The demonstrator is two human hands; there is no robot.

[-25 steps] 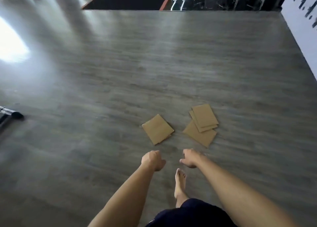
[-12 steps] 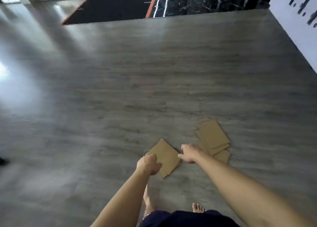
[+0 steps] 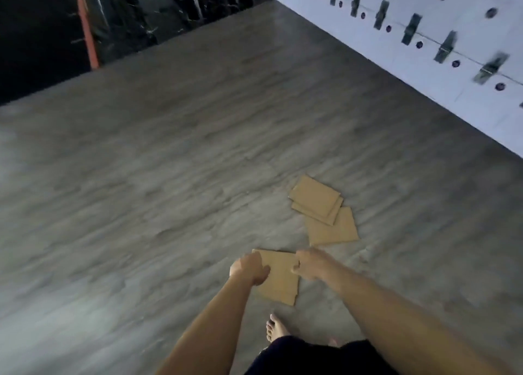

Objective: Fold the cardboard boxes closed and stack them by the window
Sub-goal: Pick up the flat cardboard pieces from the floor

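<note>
A flattened brown cardboard box [image 3: 280, 281] lies on the grey floor just in front of my feet. My left hand [image 3: 249, 268] hovers over its left edge with the fingers loosely curled. At the box's upper right corner is my right hand [image 3: 310, 264], fingers also loosely curled. I cannot tell whether either hand touches the box. Further right lies a loose pile of flattened boxes [image 3: 315, 197], overlapping another flat box [image 3: 335, 231].
A white wall [image 3: 424, 71] with dark clips and dots runs along the right. Dark marble panels [image 3: 175, 9] and an orange strip [image 3: 86, 26] stand at the far edge. My bare foot [image 3: 276, 329] is below the near box. Grey wood-look floor [image 3: 141, 193] stretches left.
I have stepped closer and turned right, so the white wall fills more of the view. Both hands have come down over the nearest flat box, left hand now overlapping its edge.
</note>
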